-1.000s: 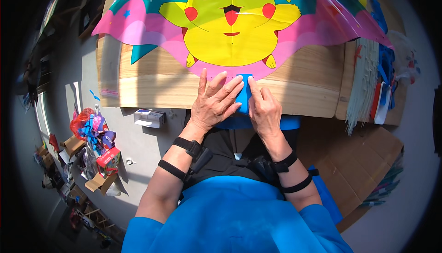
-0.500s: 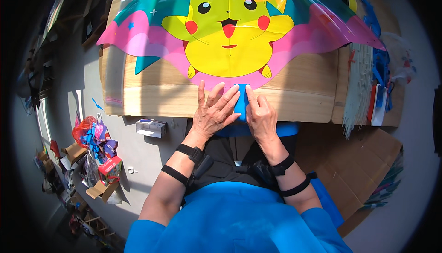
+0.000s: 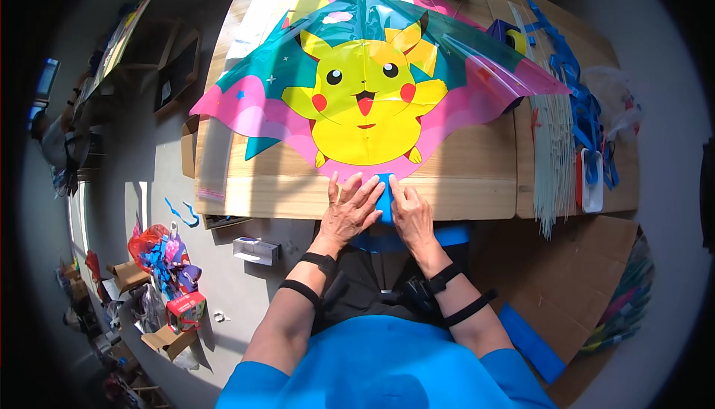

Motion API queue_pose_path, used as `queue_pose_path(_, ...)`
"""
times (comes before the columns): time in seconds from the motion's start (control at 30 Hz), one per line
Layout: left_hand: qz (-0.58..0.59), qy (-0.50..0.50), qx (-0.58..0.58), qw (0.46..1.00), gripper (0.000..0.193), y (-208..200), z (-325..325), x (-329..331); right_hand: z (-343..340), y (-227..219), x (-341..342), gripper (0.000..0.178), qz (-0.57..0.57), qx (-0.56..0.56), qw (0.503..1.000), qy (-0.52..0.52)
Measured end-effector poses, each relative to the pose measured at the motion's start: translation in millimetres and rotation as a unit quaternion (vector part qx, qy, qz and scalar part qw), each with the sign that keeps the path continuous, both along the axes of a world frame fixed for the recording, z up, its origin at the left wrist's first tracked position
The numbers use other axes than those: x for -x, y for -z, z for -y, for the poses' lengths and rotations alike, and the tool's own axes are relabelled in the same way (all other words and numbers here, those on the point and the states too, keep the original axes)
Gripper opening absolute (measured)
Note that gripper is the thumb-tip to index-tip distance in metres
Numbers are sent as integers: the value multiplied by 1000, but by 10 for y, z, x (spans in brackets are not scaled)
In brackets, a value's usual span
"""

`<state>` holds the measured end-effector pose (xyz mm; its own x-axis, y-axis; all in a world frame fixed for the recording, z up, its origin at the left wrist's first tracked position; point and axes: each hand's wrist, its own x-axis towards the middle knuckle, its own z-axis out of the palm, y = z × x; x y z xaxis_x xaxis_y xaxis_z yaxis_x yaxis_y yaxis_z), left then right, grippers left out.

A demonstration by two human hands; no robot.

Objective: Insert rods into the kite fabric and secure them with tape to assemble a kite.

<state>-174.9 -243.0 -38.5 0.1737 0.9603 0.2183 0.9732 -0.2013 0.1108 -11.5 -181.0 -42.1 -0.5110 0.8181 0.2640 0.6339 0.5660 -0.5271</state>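
Observation:
A large plastic kite (image 3: 369, 141), printed with a yellow cartoon animal on teal and pink, lies spread on the wooden table. At its near pink edge, a blue strip (image 3: 385, 202) runs toward me to the table's front. My left hand (image 3: 344, 212) lies palm down with fingers spread, its fingertips touching the strip's left side and the kite's edge. On the strip's right side is my right hand (image 3: 412, 215), index finger extended along it and the other fingers curled in. Its thumb is hidden; the hand appears closed on the strip.
Thin white rods (image 3: 553, 156) and tangled blue ribbon (image 3: 585, 111) lie on the wooden table (image 3: 469, 197) at right. Cardboard (image 3: 555, 290) leans below. On the left floor are a small white box (image 3: 256, 250) and a heap of colourful bags (image 3: 167, 260).
The view has shifted, so more of the kite and table's far side shows. Both hands stay at the blue strip in nearly the same pose.

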Motion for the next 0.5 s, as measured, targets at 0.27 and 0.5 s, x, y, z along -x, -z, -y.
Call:
queue_pose_path(0.27, -1, 3, -9, 1000, 58, 11, 18, 10, 10, 2, 0, 51, -1, -3, 1000, -5)
queue_pose_path(0.5, 5, 10, -11, 1000, 57, 18, 27, 17, 14, -2, -20, 50, -6, -17, 1000, -17)
